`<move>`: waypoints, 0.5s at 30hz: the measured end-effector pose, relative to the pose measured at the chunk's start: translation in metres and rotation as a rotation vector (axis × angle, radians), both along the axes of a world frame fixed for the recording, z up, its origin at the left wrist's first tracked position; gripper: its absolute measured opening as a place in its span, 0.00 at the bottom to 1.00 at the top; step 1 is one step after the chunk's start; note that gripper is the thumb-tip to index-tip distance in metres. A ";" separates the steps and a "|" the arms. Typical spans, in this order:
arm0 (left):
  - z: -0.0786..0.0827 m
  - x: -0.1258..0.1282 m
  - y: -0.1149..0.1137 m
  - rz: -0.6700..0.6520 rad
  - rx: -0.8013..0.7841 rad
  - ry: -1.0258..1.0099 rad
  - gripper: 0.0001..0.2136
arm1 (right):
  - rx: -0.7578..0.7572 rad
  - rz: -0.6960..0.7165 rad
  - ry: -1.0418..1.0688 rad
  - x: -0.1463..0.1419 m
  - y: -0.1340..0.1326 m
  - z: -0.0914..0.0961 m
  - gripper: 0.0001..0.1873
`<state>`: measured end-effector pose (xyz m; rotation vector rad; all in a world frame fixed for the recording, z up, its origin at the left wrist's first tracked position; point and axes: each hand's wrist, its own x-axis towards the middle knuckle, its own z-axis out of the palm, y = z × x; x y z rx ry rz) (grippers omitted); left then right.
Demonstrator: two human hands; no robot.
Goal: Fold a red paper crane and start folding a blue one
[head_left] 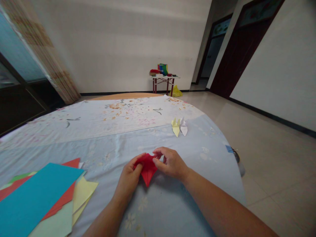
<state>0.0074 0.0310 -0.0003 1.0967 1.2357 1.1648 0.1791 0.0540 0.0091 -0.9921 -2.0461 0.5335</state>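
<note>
A folded red paper piece [148, 168] lies on the light blue tablecloth [172, 204] near the table's front. My left hand [129, 177] presses and pinches its left side, fingers closed on the paper. My right hand [170, 163] pinches its upper right edge with bent fingers. The piece's pointed tip faces me.
A pile of coloured paper sheets [39, 197], blue on top, lies at the front left. Two folded paper figures, yellow [175, 126] and white [184, 126], stand further back right. The table edge [238, 171] curves on the right. A small red table [163, 80] stands by the far wall.
</note>
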 end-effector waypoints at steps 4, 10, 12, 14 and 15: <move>0.000 0.000 0.000 -0.023 -0.020 -0.025 0.16 | 0.000 0.033 -0.012 0.000 0.001 0.000 0.13; 0.008 0.005 -0.004 -0.053 0.005 0.028 0.14 | -0.118 -0.016 0.005 0.002 0.006 -0.004 0.08; 0.008 0.005 -0.004 -0.083 -0.017 0.034 0.15 | -0.206 0.001 0.004 0.004 0.009 -0.006 0.08; 0.007 0.004 -0.003 -0.115 -0.040 0.043 0.15 | -0.291 0.017 0.000 0.006 0.011 -0.008 0.08; 0.007 0.003 -0.003 -0.128 -0.045 0.054 0.14 | -0.323 0.024 0.003 0.007 0.012 -0.009 0.08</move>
